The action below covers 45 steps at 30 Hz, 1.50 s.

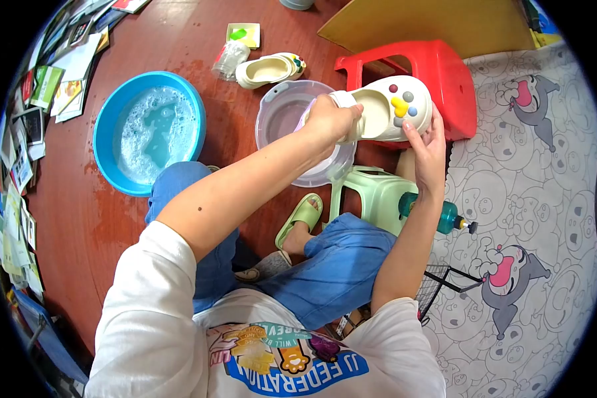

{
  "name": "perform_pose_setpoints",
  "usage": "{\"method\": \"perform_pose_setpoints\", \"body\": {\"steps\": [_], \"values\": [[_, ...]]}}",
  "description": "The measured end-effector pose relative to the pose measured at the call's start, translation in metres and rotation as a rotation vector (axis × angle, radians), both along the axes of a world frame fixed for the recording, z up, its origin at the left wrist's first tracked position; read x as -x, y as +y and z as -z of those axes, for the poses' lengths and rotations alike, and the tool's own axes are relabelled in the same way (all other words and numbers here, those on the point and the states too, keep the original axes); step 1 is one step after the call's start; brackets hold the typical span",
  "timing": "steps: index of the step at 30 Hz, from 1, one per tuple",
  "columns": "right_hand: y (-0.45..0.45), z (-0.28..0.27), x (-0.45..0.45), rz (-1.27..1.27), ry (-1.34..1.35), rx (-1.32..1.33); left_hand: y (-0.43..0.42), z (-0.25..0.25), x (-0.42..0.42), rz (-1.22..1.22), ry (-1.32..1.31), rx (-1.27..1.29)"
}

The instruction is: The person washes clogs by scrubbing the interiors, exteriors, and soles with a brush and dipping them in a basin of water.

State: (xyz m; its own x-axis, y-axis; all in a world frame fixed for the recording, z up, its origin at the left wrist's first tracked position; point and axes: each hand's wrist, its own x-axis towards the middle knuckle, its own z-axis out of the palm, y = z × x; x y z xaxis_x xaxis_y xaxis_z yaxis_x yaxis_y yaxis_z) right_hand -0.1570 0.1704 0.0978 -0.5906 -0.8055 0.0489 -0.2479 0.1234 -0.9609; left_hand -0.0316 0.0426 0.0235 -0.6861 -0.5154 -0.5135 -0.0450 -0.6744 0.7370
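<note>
A cream clog (378, 109) with coloured button charms on its toe is held between both hands, above the clear plastic basin (263, 126) and beside the red stool. My left hand (331, 121) is closed around the heel end. At the toe, my right hand (429, 146) grips the side, with the thumb near the charms. Something pale purple shows by my left hand, mostly hidden; I cannot make out what it is. A matching clog (265, 70) lies on the floor beyond the clear basin.
Soapy water fills a blue basin (105, 156) at left. A red stool (454, 86) and a green stool (371, 192) with a teal bottle (448, 217) stand at right. A clear plastic packet (232, 58) and small box (243, 35) lie ahead. Papers line the left edge.
</note>
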Motion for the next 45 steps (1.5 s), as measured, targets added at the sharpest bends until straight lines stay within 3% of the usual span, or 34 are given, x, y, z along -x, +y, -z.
{"method": "perform_pose_setpoints", "body": {"steps": [8,18,27,36,39,41,43,45], "values": [[0.002,0.006,0.016,0.129,0.096,0.003,-0.003,-0.039,-0.022,0.052,0.076,-0.013],[0.008,-0.001,0.016,0.189,0.051,0.074,0.003,-0.011,-0.002,-0.005,0.167,-0.109],[0.014,-0.006,0.019,0.236,0.004,0.175,0.014,-0.018,0.0,-0.022,0.331,0.265],[0.016,-0.002,0.017,0.232,0.008,0.161,0.016,-0.029,-0.004,-0.054,0.341,0.268],[0.008,-0.001,0.004,0.233,0.163,0.054,0.018,-0.024,-0.001,-0.057,0.39,0.312],[0.006,0.005,0.005,0.379,0.584,-0.076,0.019,-0.024,-0.002,-0.047,0.381,0.307],[0.003,0.005,0.007,0.373,0.606,-0.017,0.019,-0.023,-0.001,-0.04,0.372,0.303],[0.002,0.002,-0.001,0.45,0.738,-0.085,0.018,-0.023,-0.002,-0.01,0.462,0.087]]}}
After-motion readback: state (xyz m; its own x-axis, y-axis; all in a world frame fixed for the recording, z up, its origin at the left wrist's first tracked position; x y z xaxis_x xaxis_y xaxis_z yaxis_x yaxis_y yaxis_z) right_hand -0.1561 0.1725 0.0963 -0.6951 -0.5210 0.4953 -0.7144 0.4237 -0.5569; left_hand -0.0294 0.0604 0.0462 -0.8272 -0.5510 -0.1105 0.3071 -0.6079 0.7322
